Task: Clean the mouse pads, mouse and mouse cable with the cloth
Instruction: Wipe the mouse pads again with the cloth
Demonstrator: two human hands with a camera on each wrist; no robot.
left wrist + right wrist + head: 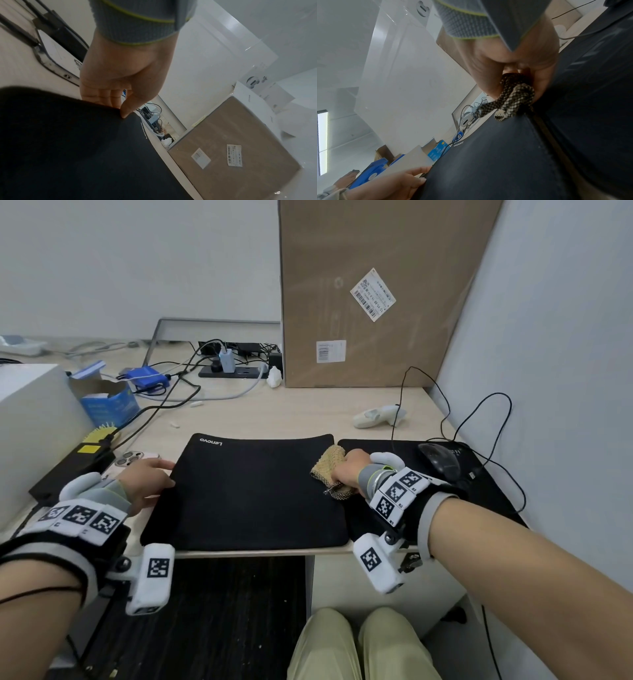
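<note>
A black Lenovo mouse pad lies at the desk's front edge, with a second black mouse pad touching it on the right. A dark mouse sits on that second pad, and its thin black cable loops behind it and along the right wall. My right hand grips a bunched tan waffle cloth and holds it down at the Lenovo pad's right edge, near the seam between the pads. The cloth hangs out of the right hand. My left hand rests with straight fingers on the Lenovo pad's left edge, thumb tip on the pad.
A tall cardboard box leans at the back. A phone and a black brick lie left of the pad. A white gadget lies behind the pads. A power strip with cables and a blue box fill the back left.
</note>
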